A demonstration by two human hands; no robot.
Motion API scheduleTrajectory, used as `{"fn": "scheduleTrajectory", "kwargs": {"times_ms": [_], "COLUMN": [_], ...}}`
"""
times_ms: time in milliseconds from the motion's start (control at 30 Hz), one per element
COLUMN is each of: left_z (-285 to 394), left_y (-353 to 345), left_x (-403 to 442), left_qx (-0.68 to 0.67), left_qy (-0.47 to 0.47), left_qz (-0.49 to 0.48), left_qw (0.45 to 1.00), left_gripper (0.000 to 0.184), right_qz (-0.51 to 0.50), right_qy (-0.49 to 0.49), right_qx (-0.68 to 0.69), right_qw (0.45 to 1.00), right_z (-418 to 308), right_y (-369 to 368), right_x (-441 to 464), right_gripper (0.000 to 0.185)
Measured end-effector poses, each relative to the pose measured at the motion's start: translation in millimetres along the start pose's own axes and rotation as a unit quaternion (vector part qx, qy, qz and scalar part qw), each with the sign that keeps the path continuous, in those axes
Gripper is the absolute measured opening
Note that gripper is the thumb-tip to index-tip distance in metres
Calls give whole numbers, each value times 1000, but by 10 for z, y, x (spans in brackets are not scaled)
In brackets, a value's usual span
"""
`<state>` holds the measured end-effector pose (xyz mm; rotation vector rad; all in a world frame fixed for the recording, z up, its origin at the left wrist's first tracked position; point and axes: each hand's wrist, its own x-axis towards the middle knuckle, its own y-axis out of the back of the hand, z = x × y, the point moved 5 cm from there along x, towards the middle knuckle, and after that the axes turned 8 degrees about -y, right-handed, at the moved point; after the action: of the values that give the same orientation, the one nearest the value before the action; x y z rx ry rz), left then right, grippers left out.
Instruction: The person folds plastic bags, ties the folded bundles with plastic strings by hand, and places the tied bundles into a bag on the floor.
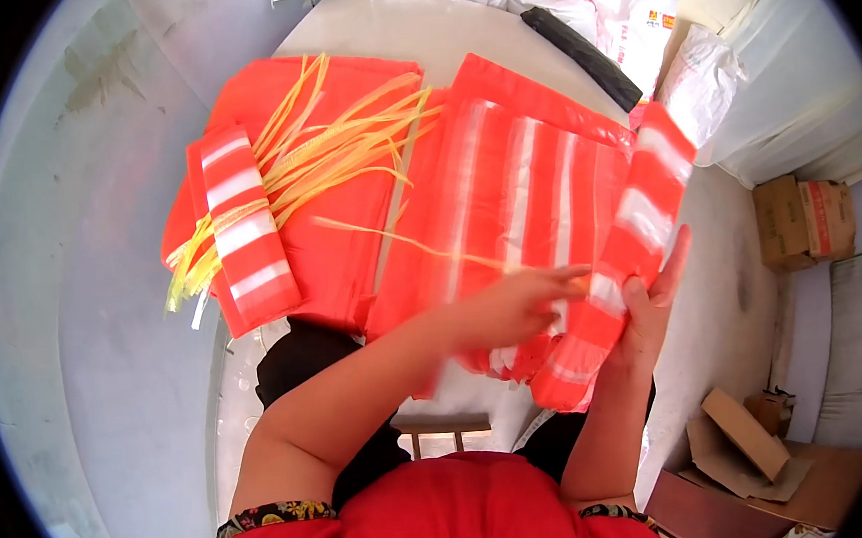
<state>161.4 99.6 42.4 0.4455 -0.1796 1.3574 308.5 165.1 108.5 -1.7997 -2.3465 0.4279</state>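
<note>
A folded bundle of red-and-white striped plastic bags [637, 217] stands tilted in my right hand [647, 319], whose thumb presses on its face while the fingers lie behind. My left hand [519, 308] is at the bundle's left side, slightly blurred, its fingers closed on a yellow strip [419, 247] that trails away to the left. Beneath the left hand lies a flat stack of striped plastic bags [530, 177]. Further left, another folded bundle [241, 222] rests on a red stack [337, 211], beside many loose yellow strips [342, 145].
A black roll or bar [584, 58] lies at the table's far side, near white printed sacks [623, 11]. Cardboard boxes [805, 221] stand on the floor at the right, and an opened carton [748, 447] is at the lower right. A wooden stool [442, 425] shows below the table.
</note>
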Motion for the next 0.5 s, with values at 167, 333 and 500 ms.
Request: {"fn": "scheduleTrajectory", "kwargs": {"times_ms": [167,333,500], "left_z": [-34,124,60], "left_y": [195,916,972], "left_x": [-115,-546,-914], "left_qx": [-142,-248,-20], "left_qy": [134,284,265], "left_qz": [135,318,266], "left_qw": [971,870,927], "left_gripper": [30,47,60], "right_qz": [-29,-89,-136], "right_qy": [-16,-103,-190], "right_qx": [-25,-67,-71], "right_qw": [999,988,970], "right_z": [28,618,985], "right_y": [-111,-540,-903], "right_x": [-64,-116,-186], "right_gripper": [109,105,107]}}
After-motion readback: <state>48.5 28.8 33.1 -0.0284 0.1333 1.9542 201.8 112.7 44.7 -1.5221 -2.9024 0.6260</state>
